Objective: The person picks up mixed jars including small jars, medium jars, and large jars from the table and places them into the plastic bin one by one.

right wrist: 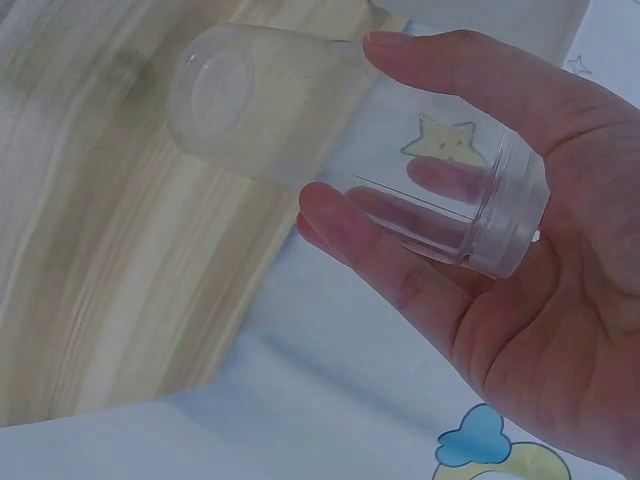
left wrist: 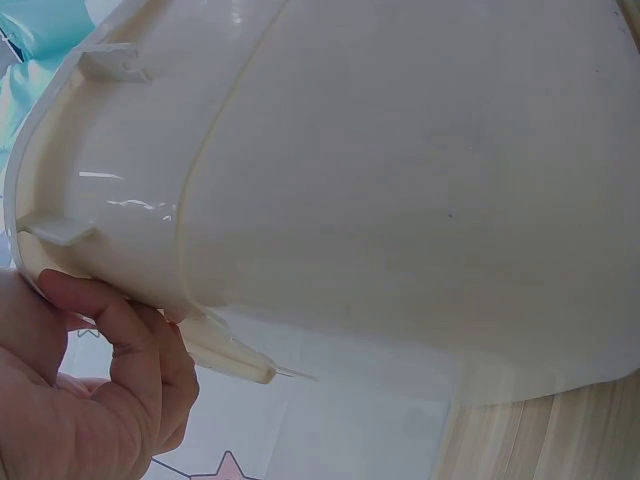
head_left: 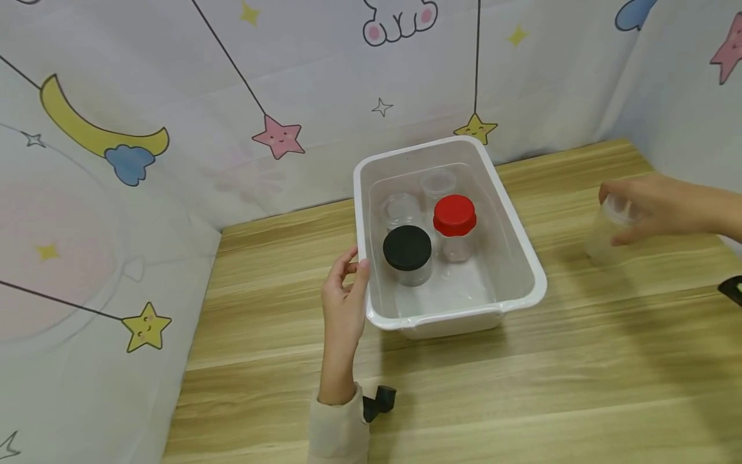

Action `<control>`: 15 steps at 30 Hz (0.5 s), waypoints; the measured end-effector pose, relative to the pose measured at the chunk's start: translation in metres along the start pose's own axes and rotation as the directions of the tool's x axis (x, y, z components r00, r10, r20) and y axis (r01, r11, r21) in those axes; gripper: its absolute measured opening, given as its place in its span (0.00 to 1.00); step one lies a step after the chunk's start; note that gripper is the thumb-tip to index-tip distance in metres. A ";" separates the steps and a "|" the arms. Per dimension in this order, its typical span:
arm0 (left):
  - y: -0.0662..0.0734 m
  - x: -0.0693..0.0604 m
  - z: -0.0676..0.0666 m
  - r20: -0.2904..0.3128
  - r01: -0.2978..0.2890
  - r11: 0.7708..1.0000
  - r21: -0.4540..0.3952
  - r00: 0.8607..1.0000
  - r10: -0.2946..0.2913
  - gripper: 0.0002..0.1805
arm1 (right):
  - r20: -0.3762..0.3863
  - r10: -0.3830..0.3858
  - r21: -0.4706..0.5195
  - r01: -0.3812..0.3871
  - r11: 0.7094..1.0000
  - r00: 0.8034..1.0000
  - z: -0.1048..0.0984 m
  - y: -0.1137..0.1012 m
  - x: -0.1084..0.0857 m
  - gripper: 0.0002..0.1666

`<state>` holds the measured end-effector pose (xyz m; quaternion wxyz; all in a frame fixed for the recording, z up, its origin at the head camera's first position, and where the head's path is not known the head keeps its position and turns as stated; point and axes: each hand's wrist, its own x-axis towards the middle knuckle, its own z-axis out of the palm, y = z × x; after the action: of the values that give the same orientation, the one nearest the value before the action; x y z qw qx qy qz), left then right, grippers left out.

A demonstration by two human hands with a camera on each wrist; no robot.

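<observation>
A white plastic tub (head_left: 458, 325) stands on the wooden table, and my left hand (head_left: 343, 299) grips its left rim; in the left wrist view the fingers (left wrist: 140, 345) curl against the tub's wall (left wrist: 400, 200). To the right of the tub, my right hand (head_left: 655, 206) holds a clear plastic jar (right wrist: 250, 110) near its top, thumb and fingers around it. Inside the tub are a jar with a black lid (head_left: 408, 247), a jar with a red lid (head_left: 455, 214) and two clear jars (head_left: 401, 210) with see-through tops behind them.
Wood-grain tabletop (head_left: 266, 309) extends on both sides of the tub and in front of it. A white curtain (head_left: 324, 77) printed with stars and a moon hangs behind and at the sides. A small black piece (head_left: 379, 403) shows beside the left sleeve (head_left: 339, 432).
</observation>
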<state>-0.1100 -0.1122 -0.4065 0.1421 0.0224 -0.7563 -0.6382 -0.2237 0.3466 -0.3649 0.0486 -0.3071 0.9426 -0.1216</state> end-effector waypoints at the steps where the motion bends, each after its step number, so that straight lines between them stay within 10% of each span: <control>1: 0.000 0.000 0.000 -0.001 -0.001 1.000 0.000 1.000 0.001 0.22 | 0.012 0.002 0.004 -0.002 1.000 1.000 -0.002 -0.001 0.002 0.36; 15: -0.001 0.001 -0.001 0.004 0.003 1.000 -0.007 1.000 -0.003 0.22 | 0.077 0.012 -0.048 -0.008 0.999 0.997 -0.022 -0.012 0.019 0.37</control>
<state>-0.1108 -0.1131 -0.4071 0.1397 0.0215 -0.7541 -0.6413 -0.2357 0.3307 -0.3407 0.0782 -0.3079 0.9442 -0.0871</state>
